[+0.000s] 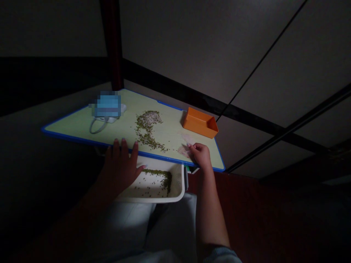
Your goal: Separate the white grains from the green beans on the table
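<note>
1. Right sleeve [221, 252]: blue-grey, ribbed at the edge, ending well above the wrist
2. Trousers [179, 219]: pale grey on both legs
3. Left hand [119, 168], right hand [201, 155]: bare
4. Left sleeve: too dark to tell

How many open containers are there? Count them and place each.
2. An orange box is on the board, toward its far right edge; a white bin sits partly under the board's near edge. Others may be hidden in the dark.

From the seeds [148, 126], a gap leads toward 3 o'clock, until the orange box [200, 123]; toward 10 o'clock, a blurred device [107, 107] blocks passage.
</note>
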A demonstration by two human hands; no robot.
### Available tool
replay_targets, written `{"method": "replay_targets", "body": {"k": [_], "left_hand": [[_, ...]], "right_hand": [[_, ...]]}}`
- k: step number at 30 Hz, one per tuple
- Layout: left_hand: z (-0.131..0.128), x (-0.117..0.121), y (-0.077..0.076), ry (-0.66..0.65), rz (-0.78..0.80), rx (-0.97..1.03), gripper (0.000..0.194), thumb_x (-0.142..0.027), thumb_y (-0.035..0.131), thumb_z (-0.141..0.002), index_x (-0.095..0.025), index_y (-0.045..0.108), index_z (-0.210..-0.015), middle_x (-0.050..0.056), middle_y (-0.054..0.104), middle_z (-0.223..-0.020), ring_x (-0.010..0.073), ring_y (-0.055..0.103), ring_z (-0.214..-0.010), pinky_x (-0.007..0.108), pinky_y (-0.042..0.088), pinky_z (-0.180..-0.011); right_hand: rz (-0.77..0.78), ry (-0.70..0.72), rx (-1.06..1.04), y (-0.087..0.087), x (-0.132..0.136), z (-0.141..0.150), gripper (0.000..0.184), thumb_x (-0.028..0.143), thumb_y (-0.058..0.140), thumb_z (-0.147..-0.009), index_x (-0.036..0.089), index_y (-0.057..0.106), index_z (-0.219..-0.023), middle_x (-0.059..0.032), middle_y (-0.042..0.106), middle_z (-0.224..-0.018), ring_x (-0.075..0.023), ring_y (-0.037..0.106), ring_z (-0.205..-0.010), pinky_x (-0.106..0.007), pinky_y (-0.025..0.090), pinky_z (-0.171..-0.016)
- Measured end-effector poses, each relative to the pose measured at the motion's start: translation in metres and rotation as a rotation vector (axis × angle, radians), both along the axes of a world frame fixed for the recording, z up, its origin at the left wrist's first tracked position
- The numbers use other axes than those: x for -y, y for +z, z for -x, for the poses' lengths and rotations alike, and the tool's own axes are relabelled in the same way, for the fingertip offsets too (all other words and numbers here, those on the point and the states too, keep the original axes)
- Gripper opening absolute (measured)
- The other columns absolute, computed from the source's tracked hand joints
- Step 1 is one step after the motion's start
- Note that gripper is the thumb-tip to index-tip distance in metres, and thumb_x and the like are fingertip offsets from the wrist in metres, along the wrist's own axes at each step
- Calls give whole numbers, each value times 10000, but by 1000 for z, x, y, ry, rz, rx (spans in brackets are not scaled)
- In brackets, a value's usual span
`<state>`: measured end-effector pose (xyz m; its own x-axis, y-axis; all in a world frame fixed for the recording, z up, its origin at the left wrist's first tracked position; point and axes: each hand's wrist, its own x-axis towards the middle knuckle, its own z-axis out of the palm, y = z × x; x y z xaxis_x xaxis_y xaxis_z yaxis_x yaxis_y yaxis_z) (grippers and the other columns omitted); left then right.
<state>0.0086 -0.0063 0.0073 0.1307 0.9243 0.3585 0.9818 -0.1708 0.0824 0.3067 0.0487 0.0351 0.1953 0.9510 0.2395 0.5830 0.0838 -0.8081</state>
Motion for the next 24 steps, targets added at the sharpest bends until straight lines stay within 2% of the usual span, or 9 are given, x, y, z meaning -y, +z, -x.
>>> {"method": "replay_targets", "body": {"k": [13,17,20,24], "left_hand": [[-1,0,1,-3,7,-3,779,-442,532,-847,-58,349,-1500,368,283,-1595,531,212,-1520,691,257,-1171],[-2,0,4,-4,20,-11,770,-428,534,-849,-34,362,-1487,394,291,-1576,549,226,-1507,686,254,-1171],[-2,1,5,-7,9,-3,770,-436,521,-852,-37,360,-1490,387,289,-1582,551,218,-1509,692,262,-1164],[-2,1,5,-8,1,-10,760,-441,495,-860,-59,348,-1500,367,295,-1591,540,223,-1513,699,271,-1158]], "right_hand": [[-67,-59,6,0,0,3,476,606,572,-791,228,451,-530,47,417,-499,-112,370,-524,-256,267,-521],[-40,14,-52,0,2,2,479,618,584,-773,230,445,-530,58,394,-495,-105,343,-510,-251,271,-514],[-19,8,21,-1,2,3,444,579,589,-786,227,472,-543,56,413,-490,-111,357,-511,-257,254,-516],[-26,-90,135,1,0,6,423,507,582,-840,227,474,-541,51,438,-488,-118,373,-514,-269,248,-533]]}}
